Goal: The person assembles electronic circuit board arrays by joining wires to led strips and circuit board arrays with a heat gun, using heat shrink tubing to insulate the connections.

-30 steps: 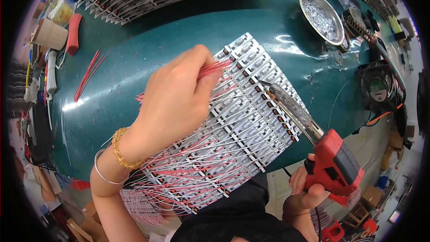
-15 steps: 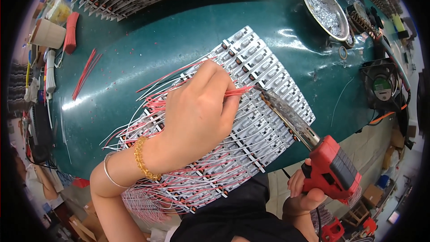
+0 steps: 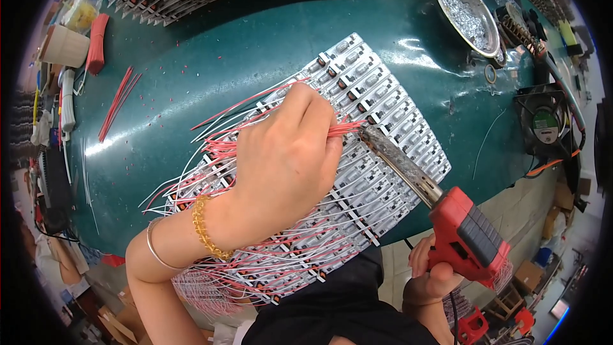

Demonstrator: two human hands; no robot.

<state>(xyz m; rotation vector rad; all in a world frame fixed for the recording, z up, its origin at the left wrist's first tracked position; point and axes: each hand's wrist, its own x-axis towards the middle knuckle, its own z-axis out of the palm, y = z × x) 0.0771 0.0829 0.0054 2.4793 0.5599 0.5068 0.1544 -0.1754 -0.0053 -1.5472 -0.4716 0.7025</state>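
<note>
Red wires (image 3: 345, 129): over the strip panel (image 3: 402, 115), ends close to the tip of the soldering gun (image 3: 469, 233).
Left hand (image 3: 281, 160): I see fingers clamped on the wires.
Right hand (image 3: 434, 275): closed around the soldering gun.
Tip: I'd steady one wire end per touch.

from here i see red wires (image 3: 345, 129) bunched at the tip of a red-and-black soldering gun (image 3: 469, 233), which slants over a grey panel (image 3: 401, 115) lying askew.
</note>
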